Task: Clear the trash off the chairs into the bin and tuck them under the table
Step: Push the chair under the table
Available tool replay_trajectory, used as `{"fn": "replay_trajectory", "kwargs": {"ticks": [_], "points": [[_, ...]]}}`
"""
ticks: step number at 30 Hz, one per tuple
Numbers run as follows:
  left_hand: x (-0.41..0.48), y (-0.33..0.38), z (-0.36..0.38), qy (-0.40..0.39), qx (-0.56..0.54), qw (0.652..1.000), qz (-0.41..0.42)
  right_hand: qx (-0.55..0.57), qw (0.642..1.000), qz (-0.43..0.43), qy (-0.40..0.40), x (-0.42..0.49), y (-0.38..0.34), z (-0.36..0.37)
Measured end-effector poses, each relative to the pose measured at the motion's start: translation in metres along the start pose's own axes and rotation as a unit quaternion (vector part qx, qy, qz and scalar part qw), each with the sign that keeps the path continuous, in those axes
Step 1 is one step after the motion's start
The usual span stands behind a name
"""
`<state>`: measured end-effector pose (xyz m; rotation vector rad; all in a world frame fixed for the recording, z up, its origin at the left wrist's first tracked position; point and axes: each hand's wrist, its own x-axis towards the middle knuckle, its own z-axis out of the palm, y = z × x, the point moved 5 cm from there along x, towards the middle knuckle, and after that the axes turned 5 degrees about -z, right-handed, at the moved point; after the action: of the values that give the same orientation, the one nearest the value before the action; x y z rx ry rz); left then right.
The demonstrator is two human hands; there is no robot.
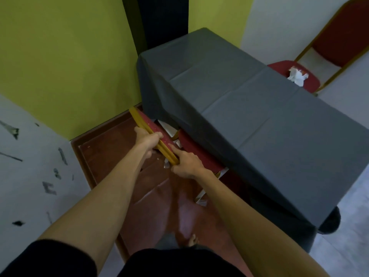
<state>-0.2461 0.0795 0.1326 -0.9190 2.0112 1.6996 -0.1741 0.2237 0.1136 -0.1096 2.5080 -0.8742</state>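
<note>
A red chair with a gold frame [139,119] stands at the near side of the table [249,108], its seat [196,154] partly under the grey cloth. My left hand [148,139] grips the top of the backrest. My right hand [185,161] holds the same backrest lower down, near its right end. White scraps of paper [167,127] show between backrest and cloth. On the far side of the table stands a second red chair [343,37], with crumpled white paper trash [297,75] lying on its seat. No bin is in view.
The grey cloth hangs low over the table's edges. A yellow-green wall [69,66] and a dark doorway lie behind. The floor under me is reddish brown [123,166]; a grey stained patch [30,166] lies at the left. My foot shows at the bottom.
</note>
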Motion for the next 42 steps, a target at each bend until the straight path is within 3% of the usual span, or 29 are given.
{"fn": "replay_trajectory", "kwargs": {"ticks": [13, 42], "points": [[0.013, 0.033, 0.047, -0.043, -0.011, 0.999, 0.003, 0.031, 0.998, 0.053, 0.011, 0.025, 0.026, -0.036], [-0.006, 0.021, 0.037, -0.070, -0.005, 0.997, 0.005, 0.086, 0.990, 0.107, 0.016, 0.011, 0.019, -0.024]]}}
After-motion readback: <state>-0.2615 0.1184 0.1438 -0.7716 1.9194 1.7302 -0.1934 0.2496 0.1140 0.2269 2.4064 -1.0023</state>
